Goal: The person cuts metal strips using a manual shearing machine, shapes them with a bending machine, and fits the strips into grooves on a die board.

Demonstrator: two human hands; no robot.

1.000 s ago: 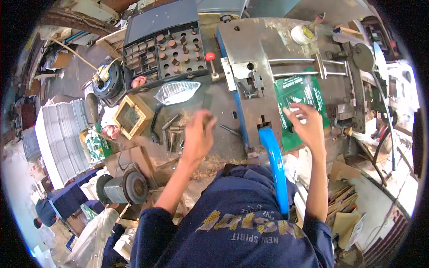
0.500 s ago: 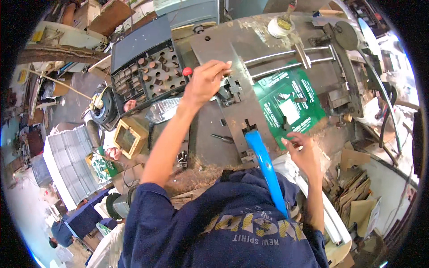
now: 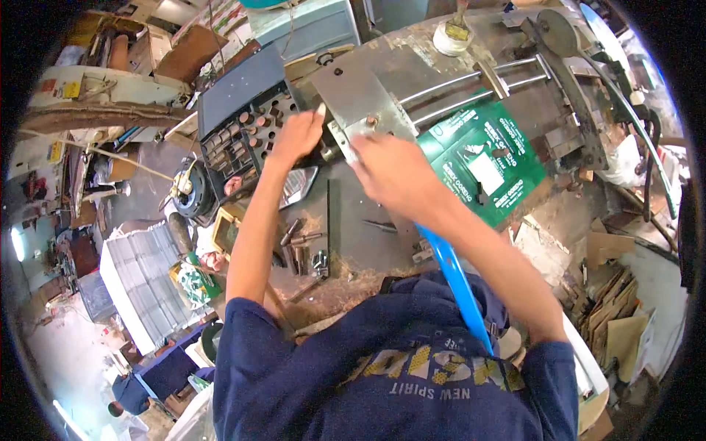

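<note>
My left hand [image 3: 298,138] is closed beside the left edge of a steel machine plate [image 3: 353,92]; what its fingers hold, if anything, is hidden. Over the lower part of that plate reaches my right hand [image 3: 393,173], fingers bent onto the small clamp mechanism and covering most of it. I cannot make out what those fingers grip. A blue lever handle [image 3: 456,283] runs from under my right forearm toward my body. To the right of the plate lies a green printed sheet [image 3: 507,158] with a white patch, partly below two steel rods [image 3: 441,92].
At the left stands an open black case [image 3: 239,140] of round metal punches. Nearer are loose metal pieces [image 3: 298,246] and a dark pointed tool [image 3: 379,226]. A white pot with a brush [image 3: 452,37] sits at the back. Stacked grey sheets [image 3: 151,275] stand lower left.
My right hand has moved up and left from beside the blue lever onto the mechanism. My left hand has shifted left and down off it. The red knob is now out of sight.
</note>
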